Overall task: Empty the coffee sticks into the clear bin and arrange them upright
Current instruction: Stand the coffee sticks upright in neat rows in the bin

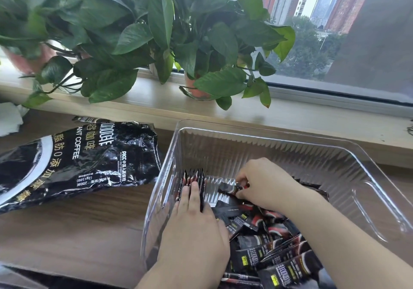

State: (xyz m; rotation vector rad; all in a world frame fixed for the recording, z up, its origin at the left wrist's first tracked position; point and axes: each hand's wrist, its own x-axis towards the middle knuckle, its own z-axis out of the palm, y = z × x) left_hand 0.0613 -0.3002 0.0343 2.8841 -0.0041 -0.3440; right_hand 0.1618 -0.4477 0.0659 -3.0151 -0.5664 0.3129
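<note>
A clear ribbed plastic bin stands on the wooden desk. Several black coffee sticks stand upright in a row against its left wall. My left hand presses flat against that row with straight fingers. A loose pile of coffee sticks lies in the bin's near right part. My right hand reaches into the bin's middle and pinches one black stick by its end. The black coffee bag lies flat to the left of the bin.
Potted green plants stand on the pale window sill behind the bin. White crumpled paper lies at the far left. Wooden desk surface shows left of the bin.
</note>
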